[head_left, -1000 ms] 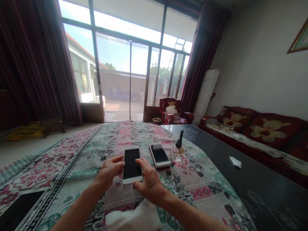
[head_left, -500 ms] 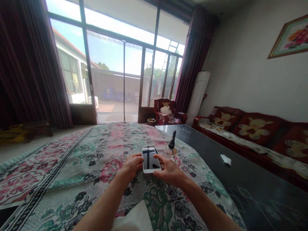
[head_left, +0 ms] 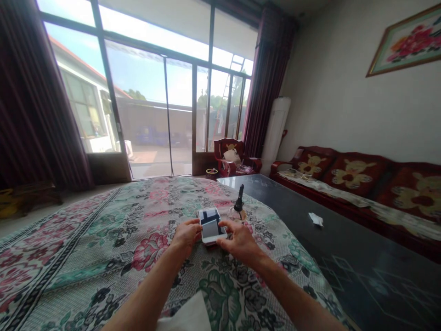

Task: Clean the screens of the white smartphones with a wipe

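Left hand (head_left: 185, 237) and right hand (head_left: 239, 242), fingers half bent, hold a white phone (head_left: 211, 227) over flowery cloth (head_left: 148, 250) mid-picture; red sofa (head_left: 381, 171) at right.

The left hand (head_left: 186, 235) and right hand (head_left: 240, 240) are holding a white phone (head_left: 211, 226) by its opposite sides over a flowered tablecloth (head_left: 113, 257). A clear bottle (head_left: 235, 213) with a black top is standing just beyond the right hand. Crumpled white paper (head_left: 316, 219) is lying on the dark surface (head_left: 287, 204) to the right.
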The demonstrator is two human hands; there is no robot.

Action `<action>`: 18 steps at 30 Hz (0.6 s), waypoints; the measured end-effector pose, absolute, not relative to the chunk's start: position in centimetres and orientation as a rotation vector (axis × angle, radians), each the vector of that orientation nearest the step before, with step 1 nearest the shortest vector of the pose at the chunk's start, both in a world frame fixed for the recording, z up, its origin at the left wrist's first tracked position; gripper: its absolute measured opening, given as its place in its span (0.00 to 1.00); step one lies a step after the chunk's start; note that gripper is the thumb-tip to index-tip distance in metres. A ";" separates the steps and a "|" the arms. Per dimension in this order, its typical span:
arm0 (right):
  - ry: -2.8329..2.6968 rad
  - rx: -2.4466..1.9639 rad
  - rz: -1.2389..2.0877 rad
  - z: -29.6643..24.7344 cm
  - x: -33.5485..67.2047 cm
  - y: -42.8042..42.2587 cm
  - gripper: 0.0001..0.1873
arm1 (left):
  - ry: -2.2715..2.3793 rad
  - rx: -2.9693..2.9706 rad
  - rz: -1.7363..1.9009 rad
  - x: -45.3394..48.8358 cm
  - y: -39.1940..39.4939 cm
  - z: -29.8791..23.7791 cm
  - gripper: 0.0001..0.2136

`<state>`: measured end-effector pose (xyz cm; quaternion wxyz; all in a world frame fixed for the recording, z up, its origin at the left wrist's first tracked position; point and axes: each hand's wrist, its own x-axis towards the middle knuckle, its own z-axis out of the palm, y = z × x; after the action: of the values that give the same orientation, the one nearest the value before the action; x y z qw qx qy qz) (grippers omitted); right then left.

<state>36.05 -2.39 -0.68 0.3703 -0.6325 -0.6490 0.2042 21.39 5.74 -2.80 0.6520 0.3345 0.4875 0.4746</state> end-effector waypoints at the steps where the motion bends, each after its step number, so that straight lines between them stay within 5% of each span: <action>1: -1.671 -1.606 0.501 -0.9 36.1 -2.2 0.23 | 1.111 0.758 1.082 21.5 5.8 -2.7 0.12; 18: -1.816 -1.541 0.130 -3.5 35.6 -1.1 0.17 | 1.033 0.859 1.060 21.7 5.9 -3.8 0.11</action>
<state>35.58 -1.10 -3.48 0.3695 -0.6003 -0.7075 0.0505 21.75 5.89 -3.78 0.6556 0.3788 0.4559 0.4678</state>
